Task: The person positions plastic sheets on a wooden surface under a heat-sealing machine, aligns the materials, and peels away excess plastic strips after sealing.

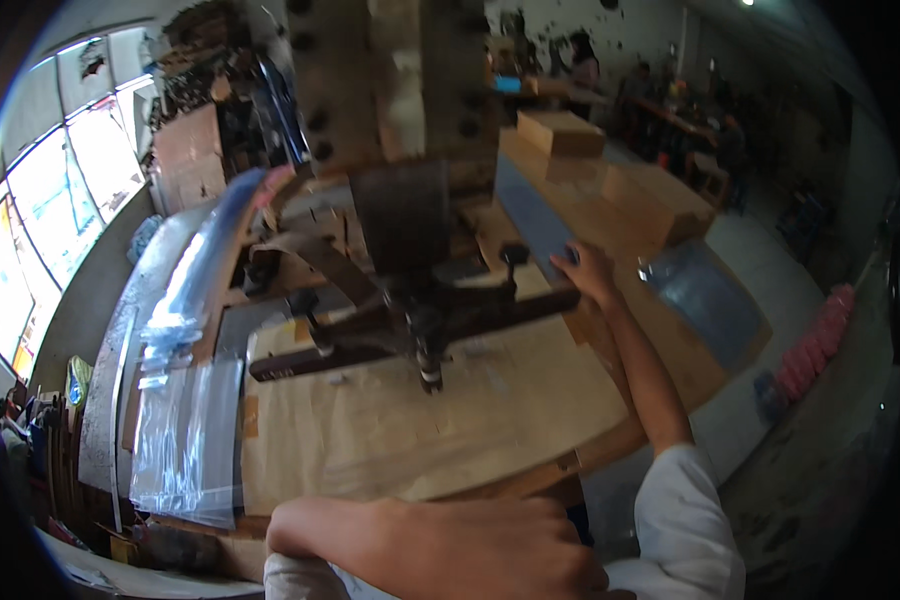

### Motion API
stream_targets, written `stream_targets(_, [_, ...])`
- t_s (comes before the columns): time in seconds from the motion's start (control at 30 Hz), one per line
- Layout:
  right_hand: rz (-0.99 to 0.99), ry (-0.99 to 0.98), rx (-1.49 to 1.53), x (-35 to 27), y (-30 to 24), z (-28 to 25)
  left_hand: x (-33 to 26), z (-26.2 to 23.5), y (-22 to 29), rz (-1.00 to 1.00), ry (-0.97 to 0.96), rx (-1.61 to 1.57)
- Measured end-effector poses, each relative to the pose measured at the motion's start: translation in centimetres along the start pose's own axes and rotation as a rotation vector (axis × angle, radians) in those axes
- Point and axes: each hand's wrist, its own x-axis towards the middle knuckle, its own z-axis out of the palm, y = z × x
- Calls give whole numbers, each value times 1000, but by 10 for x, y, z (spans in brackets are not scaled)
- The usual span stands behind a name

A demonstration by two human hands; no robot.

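Looking down through the bent fisheye view, much is hard to read: the upper part of the machine [400, 110] is blurred and cut off at the top edge, and its tall, pale, pitted column fades into the dim far room, where seated people show only as dark shapes. The left hand [440, 550] lies large and close at the near edge, its fingers flat and spread along the rim of the worktable [530, 480]; the picture cuts off its wrist, and it grips nothing. The right hand [588, 272] reaches far out on a bare forearm from a white sleeve [685, 520], its fingers curled over the near end of a flat grey-blue sheet [530, 215] that lies on the table just right of the machine; whether it pinches the sheet or only presses on it cannot be told. A dark metal bar [410, 335] with black knobs crosses beneath the machine's head, over creased brown paper [420, 420] covering the table. On the left lies a stack of clear, glossy plastic bags [185, 440], and more clear plastic curves away beyond them. Plain cardboard boxes [570, 135] stand on the far right of the bench, with a clear bag [700, 290] near them.
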Motion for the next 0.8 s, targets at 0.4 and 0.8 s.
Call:
stream_targets(0.4, [20,0,-53,-14,1,-1,5,17,-13,125,359,-26])
stream_targets(0.8, [-11,-5,-35,0,6,-4,5,25,-28,109,318,59])
